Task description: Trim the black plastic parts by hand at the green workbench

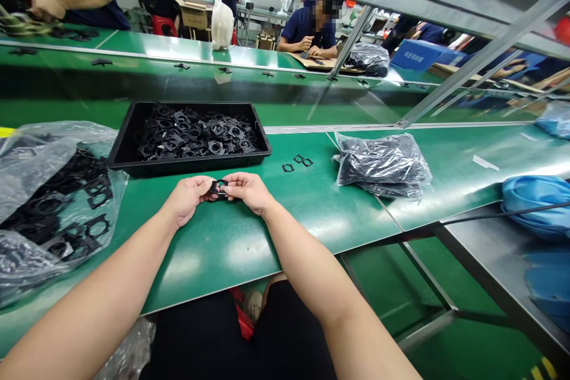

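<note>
Above the green workbench point(209, 249), near the black tray point(200, 164), pinch the black ring bracket point(215, 186) by opposite ends between narrow-set fingertips of left hand point(184, 200) and right hand point(252, 191); apply light, even pressure.

Forearms point(307, 255): bare | hands point(187, 197): bare | lap clothing point(191, 338): black | shoe point(253, 304): pale, perhaps a clog, partly hidden

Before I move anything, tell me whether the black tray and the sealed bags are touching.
Apart: the head view shows the tray well to the left of the bags, with green tabletop between them.
</note>
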Demonstrator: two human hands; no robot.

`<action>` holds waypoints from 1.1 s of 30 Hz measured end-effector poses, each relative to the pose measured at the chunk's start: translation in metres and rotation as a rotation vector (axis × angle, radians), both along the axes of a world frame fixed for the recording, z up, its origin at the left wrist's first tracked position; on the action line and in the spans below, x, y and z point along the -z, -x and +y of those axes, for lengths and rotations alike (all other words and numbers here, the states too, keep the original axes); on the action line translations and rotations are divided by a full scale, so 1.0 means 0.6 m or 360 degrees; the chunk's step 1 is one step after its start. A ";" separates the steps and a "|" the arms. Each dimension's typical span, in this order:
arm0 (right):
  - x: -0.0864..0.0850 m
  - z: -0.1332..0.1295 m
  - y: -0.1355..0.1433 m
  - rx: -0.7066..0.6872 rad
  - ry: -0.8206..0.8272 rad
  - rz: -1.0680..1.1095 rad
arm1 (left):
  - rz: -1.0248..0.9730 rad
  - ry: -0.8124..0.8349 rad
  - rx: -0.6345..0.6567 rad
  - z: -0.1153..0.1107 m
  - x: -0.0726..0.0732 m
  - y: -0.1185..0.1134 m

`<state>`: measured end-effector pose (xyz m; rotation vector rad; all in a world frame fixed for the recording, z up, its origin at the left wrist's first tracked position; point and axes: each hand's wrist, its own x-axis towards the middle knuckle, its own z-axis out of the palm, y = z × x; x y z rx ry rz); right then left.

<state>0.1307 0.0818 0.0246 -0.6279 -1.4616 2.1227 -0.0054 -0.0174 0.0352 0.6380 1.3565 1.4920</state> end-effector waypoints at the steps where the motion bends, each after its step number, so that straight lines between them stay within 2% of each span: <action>1: 0.001 0.001 0.001 0.0005 0.0000 0.0003 | -0.0011 -0.0018 -0.0031 0.000 0.002 -0.001; 6: 0.007 0.004 0.006 0.0036 -0.0033 0.0007 | -0.0133 -0.0126 -0.0171 0.004 0.010 -0.003; 11: 0.006 0.003 0.006 0.0080 -0.0051 0.0035 | -0.0132 -0.0082 -0.0124 0.004 0.009 0.000; 16: 0.002 0.002 0.004 0.0094 -0.0061 0.0043 | -0.0103 -0.0022 0.0042 0.000 0.002 0.000; 25: 0.005 -0.003 0.004 -0.0015 -0.0068 -0.0011 | -0.0147 -0.0036 0.0054 0.001 0.001 0.003; 30: 0.004 0.002 0.006 0.0125 -0.0069 0.0015 | -0.0184 -0.0034 -0.0006 0.001 0.003 0.003; 33: 0.002 0.005 0.005 0.0217 -0.0070 0.0042 | -0.0160 -0.0012 0.0042 0.000 0.003 0.003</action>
